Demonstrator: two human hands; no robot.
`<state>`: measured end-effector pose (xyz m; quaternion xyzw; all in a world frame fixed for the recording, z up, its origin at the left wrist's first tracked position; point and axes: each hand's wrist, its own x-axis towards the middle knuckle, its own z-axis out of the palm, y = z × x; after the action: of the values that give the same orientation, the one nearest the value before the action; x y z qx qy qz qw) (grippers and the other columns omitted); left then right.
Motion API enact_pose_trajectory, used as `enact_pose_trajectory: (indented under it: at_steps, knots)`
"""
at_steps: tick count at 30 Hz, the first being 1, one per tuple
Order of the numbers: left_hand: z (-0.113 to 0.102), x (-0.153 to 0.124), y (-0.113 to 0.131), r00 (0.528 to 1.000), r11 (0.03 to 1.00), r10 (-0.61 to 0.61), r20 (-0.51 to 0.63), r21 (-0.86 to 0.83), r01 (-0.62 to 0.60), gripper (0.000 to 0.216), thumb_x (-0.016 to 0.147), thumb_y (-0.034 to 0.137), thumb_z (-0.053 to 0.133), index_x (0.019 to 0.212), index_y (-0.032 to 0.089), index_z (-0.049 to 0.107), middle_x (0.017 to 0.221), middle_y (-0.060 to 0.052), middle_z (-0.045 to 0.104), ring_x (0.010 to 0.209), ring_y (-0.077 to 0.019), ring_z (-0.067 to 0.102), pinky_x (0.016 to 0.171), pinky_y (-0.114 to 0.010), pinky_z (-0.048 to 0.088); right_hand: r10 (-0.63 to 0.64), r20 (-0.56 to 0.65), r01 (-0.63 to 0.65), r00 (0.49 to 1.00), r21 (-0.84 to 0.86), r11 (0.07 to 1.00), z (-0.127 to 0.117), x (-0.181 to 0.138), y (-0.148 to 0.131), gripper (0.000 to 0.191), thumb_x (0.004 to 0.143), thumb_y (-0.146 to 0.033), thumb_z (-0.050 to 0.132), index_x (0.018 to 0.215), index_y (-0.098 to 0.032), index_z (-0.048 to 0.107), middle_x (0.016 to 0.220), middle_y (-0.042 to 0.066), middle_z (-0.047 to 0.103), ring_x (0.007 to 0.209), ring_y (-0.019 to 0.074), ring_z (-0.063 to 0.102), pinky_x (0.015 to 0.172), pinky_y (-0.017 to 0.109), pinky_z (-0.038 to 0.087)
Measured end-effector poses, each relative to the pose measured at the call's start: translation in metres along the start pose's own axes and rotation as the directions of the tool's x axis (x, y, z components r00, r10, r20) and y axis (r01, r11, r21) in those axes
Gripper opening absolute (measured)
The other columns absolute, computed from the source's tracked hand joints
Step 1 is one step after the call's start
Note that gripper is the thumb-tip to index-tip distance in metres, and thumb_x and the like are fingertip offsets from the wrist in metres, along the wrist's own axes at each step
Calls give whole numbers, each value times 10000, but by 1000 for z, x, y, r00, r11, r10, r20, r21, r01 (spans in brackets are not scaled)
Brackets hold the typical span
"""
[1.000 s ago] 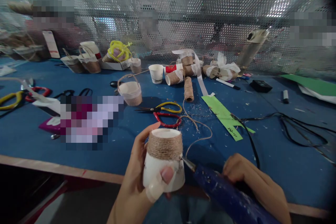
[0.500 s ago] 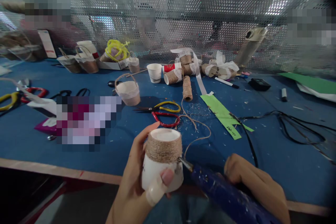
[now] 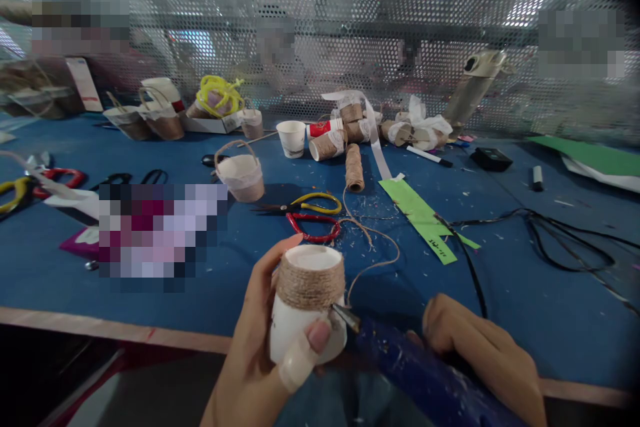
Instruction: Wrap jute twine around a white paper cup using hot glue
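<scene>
My left hand (image 3: 255,353) is wrapped round an upside-down white paper cup (image 3: 306,330) whose upper half is wound with brown twine (image 3: 311,282); my thumb, with a plaster on it, presses the cup's front. My right hand (image 3: 483,347) grips a blue glue gun (image 3: 420,373). Its metal nozzle (image 3: 344,315) touches the cup just below the twine band. A loose strand of twine (image 3: 373,267) runs from the cup across the blue table to a spool (image 3: 354,169).
Yellow scissors (image 3: 310,203) and red scissors (image 3: 313,230) lie just behind the cup. A green paper strip (image 3: 420,217), black cables (image 3: 545,233), a small twine-wrapped basket (image 3: 243,177) and several cups (image 3: 320,137) sit further back. A perforated metal screen closes the far side.
The glue gun's nozzle has slid left along the cup's side, closer to my thumb. The cup has stayed almost still in my left hand.
</scene>
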<state>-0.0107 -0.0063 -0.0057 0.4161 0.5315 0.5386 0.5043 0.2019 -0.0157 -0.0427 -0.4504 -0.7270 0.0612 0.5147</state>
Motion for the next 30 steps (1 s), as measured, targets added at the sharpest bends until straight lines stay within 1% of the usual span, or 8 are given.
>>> enact_pose_trajectory:
  at_steps: [5, 9, 11, 16, 20, 23, 26, 30]
  knots:
    - [0, 1, 3, 999, 998, 3, 38, -59, -1, 913, 829, 649, 931, 1583, 399, 481, 1100, -26, 768, 694, -179, 679, 466, -220, 570, -12, 110, 10, 994, 23, 1000, -10, 2, 5, 365, 1037, -39, 559, 846, -283, 366, 696, -69, 432, 549, 103, 486, 526, 247, 351]
    - [-1, 1, 6, 999, 997, 10, 37, -71, -8, 841, 835, 647, 926, 1537, 415, 526, 1077, -1, 747, 675, -162, 663, 452, -202, 585, 19, 117, -22, 993, 31, 999, -12, 3, 6, 332, 1066, -66, 518, 842, -278, 396, 692, -60, 469, 557, 108, 506, 530, 231, 377]
    - [-1, 1, 7, 999, 996, 8, 42, -83, -5, 842, 820, 634, 941, 1527, 415, 539, 1087, -2, 744, 677, -163, 668, 449, -203, 593, 47, 65, -48, 997, 22, 999, -12, 3, 6, 347, 1061, -59, 522, 828, -276, 385, 689, -61, 457, 547, 105, 484, 524, 229, 365]
    - [0, 0, 8, 998, 996, 17, 54, -87, -12, 792, 841, 591, 937, 1513, 399, 564, 1057, -10, 745, 668, -168, 658, 471, -220, 586, 29, 109, -29, 994, 1, 1000, -13, 3, 7, 362, 1045, -41, 546, 809, -272, 396, 688, -62, 472, 550, 99, 513, 528, 220, 374]
    - [2, 0, 3, 998, 998, 54, 15, -28, -54, 759, 873, 605, 894, 1526, 421, 555, 1227, -27, 758, 865, -227, 728, 549, -236, 574, 44, 86, -46, 995, 21, 999, -12, 3, 7, 361, 1050, -58, 536, 797, -269, 388, 680, -61, 453, 545, 100, 479, 518, 227, 352]
    - [4, 1, -1, 995, 995, 91, -30, 53, -90, 746, 871, 646, 887, 1509, 421, 571, 1312, -20, 757, 1093, -288, 748, 757, -304, 631, 55, 94, -57, 994, 21, 998, -10, 2, 7, 360, 1047, -54, 541, 802, -270, 390, 688, -60, 456, 551, 101, 472, 522, 229, 346]
    - [5, 0, -4, 992, 987, 128, -15, 104, -126, 645, 923, 618, 854, 1486, 457, 583, 1326, 42, 747, 1089, -231, 743, 947, -328, 627, 69, 86, -71, 994, 12, 997, -10, 1, 6, 362, 1059, -53, 515, 808, -270, 371, 694, -60, 443, 557, 100, 459, 528, 228, 341]
    - [4, -1, -5, 990, 980, 141, 21, 141, -143, 632, 937, 601, 844, 1494, 446, 588, 1244, 78, 784, 1027, -177, 735, 905, -263, 594, 58, 68, -59, 996, 13, 998, -12, 0, 6, 360, 1080, -53, 495, 824, -272, 368, 705, -60, 433, 565, 100, 462, 537, 228, 352]
